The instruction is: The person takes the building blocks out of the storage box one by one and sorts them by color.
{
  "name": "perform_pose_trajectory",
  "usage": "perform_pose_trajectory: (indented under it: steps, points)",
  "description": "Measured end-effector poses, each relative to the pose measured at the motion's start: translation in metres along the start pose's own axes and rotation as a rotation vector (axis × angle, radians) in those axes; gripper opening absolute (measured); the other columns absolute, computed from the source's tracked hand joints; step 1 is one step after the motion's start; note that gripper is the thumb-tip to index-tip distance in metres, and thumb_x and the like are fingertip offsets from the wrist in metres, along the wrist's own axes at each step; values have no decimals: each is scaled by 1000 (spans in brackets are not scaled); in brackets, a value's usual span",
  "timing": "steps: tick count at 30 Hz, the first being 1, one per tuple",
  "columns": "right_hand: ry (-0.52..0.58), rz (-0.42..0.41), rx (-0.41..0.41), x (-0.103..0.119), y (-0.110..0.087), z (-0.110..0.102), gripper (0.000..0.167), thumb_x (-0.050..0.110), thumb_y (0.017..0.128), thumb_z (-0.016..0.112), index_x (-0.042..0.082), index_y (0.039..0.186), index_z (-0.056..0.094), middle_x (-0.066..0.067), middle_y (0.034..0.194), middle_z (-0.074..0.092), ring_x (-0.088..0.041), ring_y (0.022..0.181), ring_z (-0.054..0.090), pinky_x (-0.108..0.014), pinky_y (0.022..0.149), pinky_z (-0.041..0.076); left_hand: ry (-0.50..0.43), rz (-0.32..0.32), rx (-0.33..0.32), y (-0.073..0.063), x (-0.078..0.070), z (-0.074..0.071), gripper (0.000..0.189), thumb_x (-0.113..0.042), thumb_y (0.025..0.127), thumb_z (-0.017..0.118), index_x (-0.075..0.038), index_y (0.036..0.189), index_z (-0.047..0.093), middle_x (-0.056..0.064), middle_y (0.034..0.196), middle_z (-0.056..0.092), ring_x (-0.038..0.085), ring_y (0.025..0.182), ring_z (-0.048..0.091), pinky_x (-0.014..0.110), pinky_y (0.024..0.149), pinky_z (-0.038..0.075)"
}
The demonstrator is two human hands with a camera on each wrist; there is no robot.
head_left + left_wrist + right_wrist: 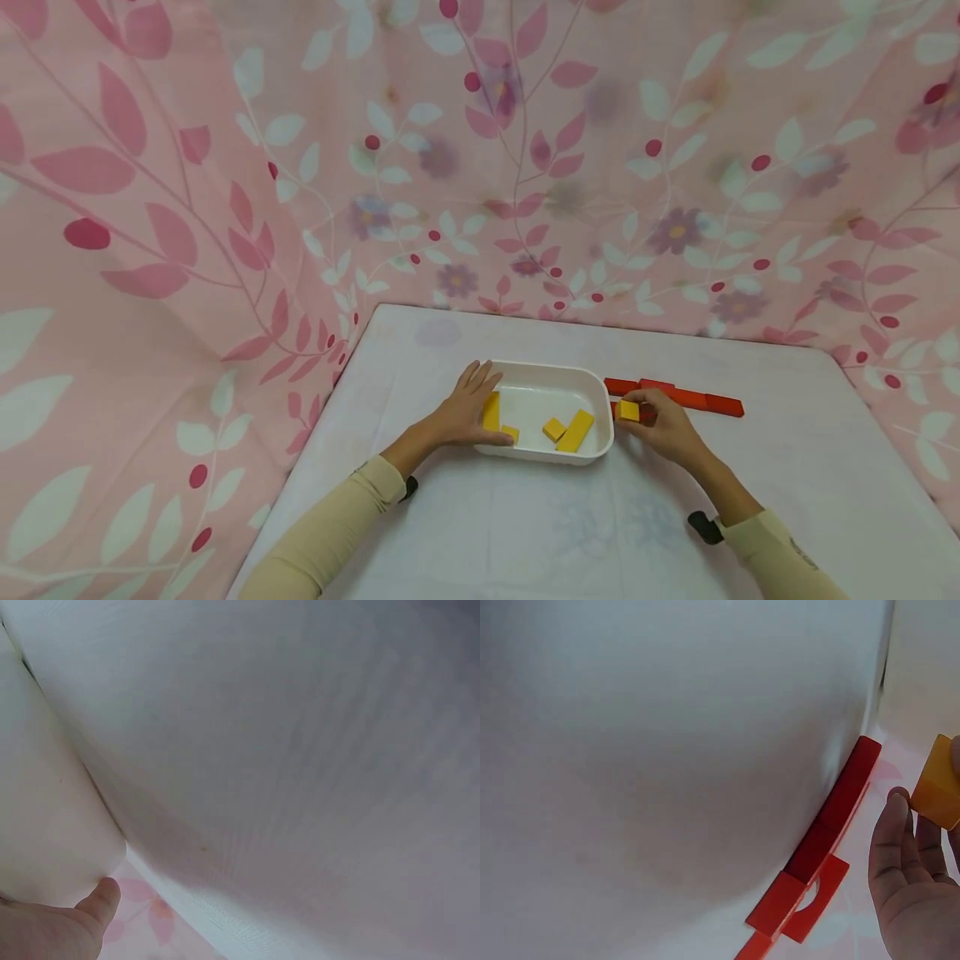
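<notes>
A yellow block (pixel 627 412) pinched just off the right rim of a white tray (pixel 540 457).
Nearest, tabletop (pixel 540 542) stretches between the forearms; the right hand (pixel 666 428) clamps the block, the left hand (pixel 465 414) spans the tray's left end, fingers apart; red blocks (pixel 690 399) lie short of the far edge.

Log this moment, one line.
left hand: at white rectangular tray | right hand: holds boxy yellow block | in tray: yellow blocks
</notes>
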State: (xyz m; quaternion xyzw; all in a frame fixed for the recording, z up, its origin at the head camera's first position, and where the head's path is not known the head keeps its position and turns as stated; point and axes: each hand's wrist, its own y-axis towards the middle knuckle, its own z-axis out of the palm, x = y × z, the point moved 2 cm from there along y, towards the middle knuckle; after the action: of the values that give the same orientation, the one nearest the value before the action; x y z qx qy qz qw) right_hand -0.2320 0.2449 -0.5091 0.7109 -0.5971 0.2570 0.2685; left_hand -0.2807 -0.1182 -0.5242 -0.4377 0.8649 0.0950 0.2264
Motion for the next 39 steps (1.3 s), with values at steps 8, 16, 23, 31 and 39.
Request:
perform_pose_trajectory:
  steps: [8, 16, 23, 31, 39]
  points:
    - [-17, 3, 32, -7, -4, 3, 42, 16, 81, 82, 8, 117, 62, -11, 112, 65, -27, 98, 62, -37, 83, 60, -3, -7, 5, 2, -2, -3, 117, -71, 72, 72, -13, 159, 19, 8, 168, 4, 31, 155, -6, 57, 121, 18]
    - [-34, -3, 77, -11, -5, 4, 38, 19, 78, 85, 12, 110, 66, -3, 96, 60, -20, 85, 52, -19, 65, 51, 19, -23, 15, 2, -1, -2, 117, -73, 72, 70, -15, 159, 18, 7, 168, 2, 29, 155, -6, 56, 122, 19]
    - [-7, 36, 150, -10, -4, 7, 36, 17, 78, 84, 12, 110, 67, -3, 99, 62, -19, 86, 54, -16, 71, 53, 3, -24, 7, 1, -1, -2, 117, -72, 72, 71, -15, 159, 18, 8, 168, 3, 30, 155, -5, 57, 121, 19]
    - [-35, 56, 206, -16, -1, 12, 37, 20, 79, 84, 12, 110, 66, -1, 99, 62, -18, 87, 54, -19, 73, 53, -3, -29, 12, 0, -1, -1, 117, -73, 72, 71, -16, 159, 18, 6, 168, 3, 29, 155, -5, 57, 121, 20]
    - [-47, 69, 217, -15, -1, 14, 40, 19, 78, 85, 11, 112, 66, -4, 103, 64, -19, 88, 56, -27, 79, 57, 0, -16, 10, 0, -2, -2, 118, -73, 72, 71, -13, 159, 19, 9, 168, 4, 31, 154, -4, 58, 120, 21]
